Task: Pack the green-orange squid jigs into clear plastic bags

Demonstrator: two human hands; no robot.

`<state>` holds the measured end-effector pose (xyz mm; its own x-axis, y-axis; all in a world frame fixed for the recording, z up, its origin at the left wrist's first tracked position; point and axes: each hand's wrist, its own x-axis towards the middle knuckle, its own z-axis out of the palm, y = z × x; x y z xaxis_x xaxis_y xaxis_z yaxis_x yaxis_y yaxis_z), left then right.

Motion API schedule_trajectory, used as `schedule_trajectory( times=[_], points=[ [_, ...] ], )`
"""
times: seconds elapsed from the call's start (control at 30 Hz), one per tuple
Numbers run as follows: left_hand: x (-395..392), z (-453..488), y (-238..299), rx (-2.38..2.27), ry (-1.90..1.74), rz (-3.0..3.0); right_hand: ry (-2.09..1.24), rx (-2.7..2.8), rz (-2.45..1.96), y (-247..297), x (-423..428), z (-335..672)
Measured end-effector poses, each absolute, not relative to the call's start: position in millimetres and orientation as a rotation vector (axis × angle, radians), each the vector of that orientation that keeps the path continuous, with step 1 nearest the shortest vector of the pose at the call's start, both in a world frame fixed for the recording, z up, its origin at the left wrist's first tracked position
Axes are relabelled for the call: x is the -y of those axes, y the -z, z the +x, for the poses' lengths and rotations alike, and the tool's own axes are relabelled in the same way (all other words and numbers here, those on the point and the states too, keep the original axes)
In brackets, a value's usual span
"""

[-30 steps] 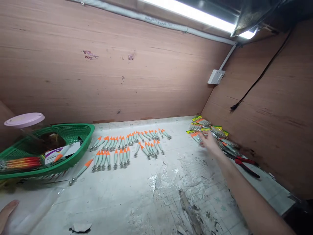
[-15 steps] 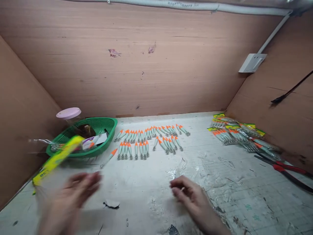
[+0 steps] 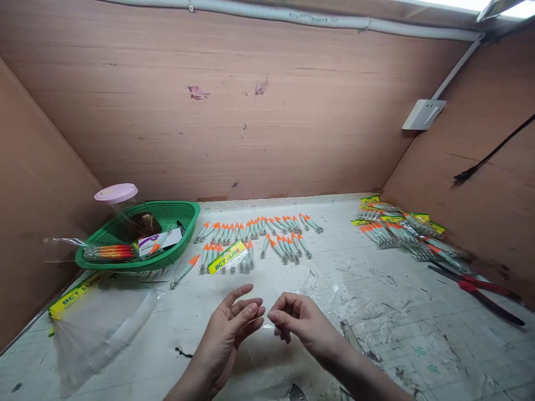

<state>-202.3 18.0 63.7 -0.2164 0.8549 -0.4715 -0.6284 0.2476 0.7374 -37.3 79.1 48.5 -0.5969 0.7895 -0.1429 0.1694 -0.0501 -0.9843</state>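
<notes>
My left hand (image 3: 225, 331) and my right hand (image 3: 298, 323) meet low in the middle of the table, fingertips almost touching. Between them they pinch the near end of a clear plastic bag (image 3: 246, 284). Its yellow "BCT LURE" header (image 3: 228, 257) lies at the far end, over the front row of lures. My right hand's fingers are curled on the bag edge. My left hand's thumb sticks up while its fingers press the film. Rows of grey-green squid lures with orange tips (image 3: 259, 228) lie just beyond the hands.
A green basket (image 3: 184, 214) holding lures and a card stands at the left beside a pink-lidded jar (image 3: 116, 193). More empty clear bags (image 3: 96, 317) lie at the front left. Packed lures (image 3: 401, 228) and red pliers (image 3: 480, 289) sit along the right wall.
My right hand came back from the packed lures at the right. My left hand swung a bag in from the left, and both hands now hold it at the middle.
</notes>
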Motion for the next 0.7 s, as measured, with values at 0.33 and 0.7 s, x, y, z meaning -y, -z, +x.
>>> schedule_trajectory(
  times=[0.33, 0.7],
  points=[
    [-28.3, -209.7, -44.2, -1.226, -1.435, 0.166, -0.728, 2.086, -1.236, -33.8, -208.8, 20.1],
    [-24.1, -213.2, -41.5, -1.131, -1.45, 0.064, -0.979, 2.566, -0.444, -93.9, -52.5, 18.4]
  ],
)
